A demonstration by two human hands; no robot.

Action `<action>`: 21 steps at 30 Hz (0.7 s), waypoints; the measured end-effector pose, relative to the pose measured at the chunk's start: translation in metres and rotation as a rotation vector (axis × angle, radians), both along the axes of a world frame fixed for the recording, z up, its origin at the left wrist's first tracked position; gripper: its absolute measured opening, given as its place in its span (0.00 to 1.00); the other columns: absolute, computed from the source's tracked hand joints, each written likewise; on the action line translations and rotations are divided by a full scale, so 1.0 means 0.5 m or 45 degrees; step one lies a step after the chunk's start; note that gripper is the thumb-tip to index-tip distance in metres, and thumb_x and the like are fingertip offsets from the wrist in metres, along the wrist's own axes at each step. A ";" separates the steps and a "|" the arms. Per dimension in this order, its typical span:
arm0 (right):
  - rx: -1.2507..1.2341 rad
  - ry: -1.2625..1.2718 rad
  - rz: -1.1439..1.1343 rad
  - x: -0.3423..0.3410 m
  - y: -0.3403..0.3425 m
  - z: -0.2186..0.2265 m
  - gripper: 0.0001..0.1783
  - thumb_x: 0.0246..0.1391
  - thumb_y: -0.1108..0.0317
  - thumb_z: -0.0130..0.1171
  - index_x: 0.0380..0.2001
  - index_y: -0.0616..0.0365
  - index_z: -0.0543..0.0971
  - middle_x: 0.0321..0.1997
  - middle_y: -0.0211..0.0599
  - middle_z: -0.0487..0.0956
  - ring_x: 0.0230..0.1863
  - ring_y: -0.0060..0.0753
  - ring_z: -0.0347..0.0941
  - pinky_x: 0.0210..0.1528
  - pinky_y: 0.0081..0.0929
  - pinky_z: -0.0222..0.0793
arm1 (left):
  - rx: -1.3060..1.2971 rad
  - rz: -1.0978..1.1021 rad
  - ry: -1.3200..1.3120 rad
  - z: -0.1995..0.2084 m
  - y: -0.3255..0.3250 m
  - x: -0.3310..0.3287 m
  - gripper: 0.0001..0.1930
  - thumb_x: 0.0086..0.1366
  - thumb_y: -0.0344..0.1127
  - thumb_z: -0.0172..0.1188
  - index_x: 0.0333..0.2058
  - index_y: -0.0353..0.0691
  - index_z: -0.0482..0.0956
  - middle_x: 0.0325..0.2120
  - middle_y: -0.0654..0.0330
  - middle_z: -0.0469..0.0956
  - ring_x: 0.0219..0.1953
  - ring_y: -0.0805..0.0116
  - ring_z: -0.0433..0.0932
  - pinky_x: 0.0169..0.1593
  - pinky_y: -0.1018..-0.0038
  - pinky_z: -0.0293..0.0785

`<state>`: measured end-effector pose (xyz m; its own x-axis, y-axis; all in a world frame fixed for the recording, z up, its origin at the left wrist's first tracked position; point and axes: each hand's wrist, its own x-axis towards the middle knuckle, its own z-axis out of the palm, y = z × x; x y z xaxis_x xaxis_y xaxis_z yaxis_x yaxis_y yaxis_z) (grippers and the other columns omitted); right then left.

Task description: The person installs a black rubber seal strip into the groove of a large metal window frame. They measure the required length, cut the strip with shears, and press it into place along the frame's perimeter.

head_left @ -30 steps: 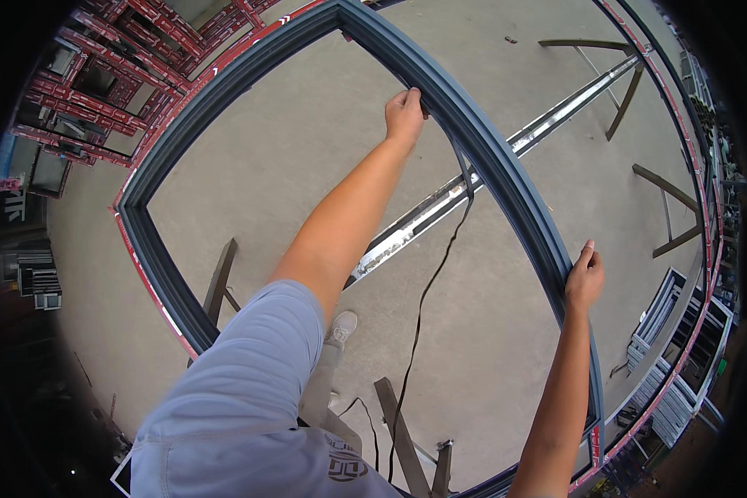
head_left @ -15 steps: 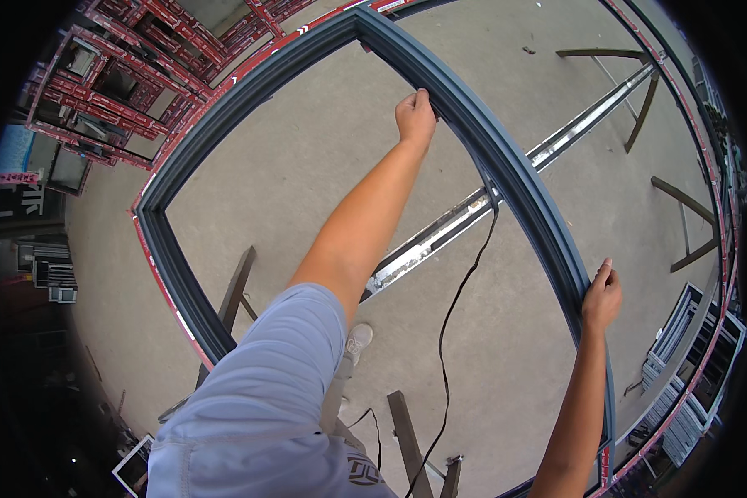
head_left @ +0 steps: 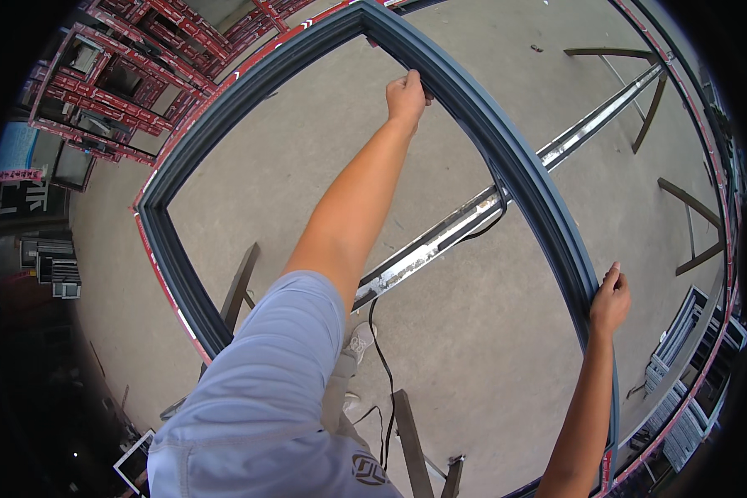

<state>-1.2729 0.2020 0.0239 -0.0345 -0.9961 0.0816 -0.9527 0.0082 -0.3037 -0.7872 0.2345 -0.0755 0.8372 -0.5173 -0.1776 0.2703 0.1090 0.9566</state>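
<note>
A large dark grey window frame [head_left: 506,141] lies raised above the floor in front of me, its corner pointing away. At the inner edge of its right-hand bar, my left hand [head_left: 408,98] is closed in a pinch. A thin black rubber strip [head_left: 382,353] runs along that inner edge up to the hand; the pinched part is mostly hidden. From the bar the strip loops under a metal rail and hangs down near my feet. Nearer me, my right hand [head_left: 610,303] grips the outer side of the same bar, thumb up.
The metal rail [head_left: 423,253] crosses beneath the frame, with brown trestle legs [head_left: 697,216] at the right and another leg [head_left: 411,444] close to me. Red-wrapped frames [head_left: 124,83] are stacked at the far left. Grey profiles [head_left: 681,373] lie at the right. A long curved-looking bar [head_left: 725,249] runs along the right.
My left hand has moved slightly away and left along the frame's inner edge. The strip's hanging length has swung left toward my feet. My right hand keeps its place on the bar.
</note>
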 end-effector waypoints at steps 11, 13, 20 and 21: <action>0.024 -0.002 0.020 -0.008 -0.003 -0.004 0.34 0.67 0.39 0.43 0.34 0.61 0.83 0.34 0.46 0.83 0.39 0.50 0.79 0.44 0.40 0.70 | -0.050 0.187 0.113 0.001 -0.028 0.045 0.21 0.70 0.43 0.50 0.22 0.33 0.75 0.20 0.57 0.76 0.21 0.68 0.74 0.27 0.70 0.72; 0.011 -0.005 0.016 -0.008 -0.003 -0.004 0.34 0.67 0.39 0.43 0.34 0.61 0.83 0.34 0.45 0.84 0.39 0.50 0.79 0.44 0.40 0.71 | -0.054 0.221 0.135 0.004 -0.031 0.052 0.22 0.70 0.43 0.50 0.22 0.33 0.74 0.19 0.57 0.76 0.20 0.67 0.74 0.26 0.70 0.71; 0.029 0.008 0.024 -0.005 -0.002 0.001 0.35 0.67 0.38 0.42 0.35 0.61 0.83 0.35 0.44 0.84 0.39 0.47 0.80 0.44 0.39 0.71 | 0.052 0.400 0.045 -0.018 -0.064 0.084 0.28 0.71 0.47 0.50 0.15 0.33 0.71 0.17 0.56 0.74 0.17 0.67 0.72 0.24 0.69 0.69; 0.036 0.004 0.017 -0.005 -0.001 0.002 0.35 0.67 0.38 0.42 0.35 0.61 0.83 0.35 0.44 0.84 0.39 0.47 0.80 0.44 0.39 0.71 | 0.046 0.450 0.062 -0.016 -0.072 0.092 0.28 0.71 0.47 0.50 0.15 0.33 0.70 0.17 0.56 0.74 0.17 0.66 0.72 0.24 0.69 0.69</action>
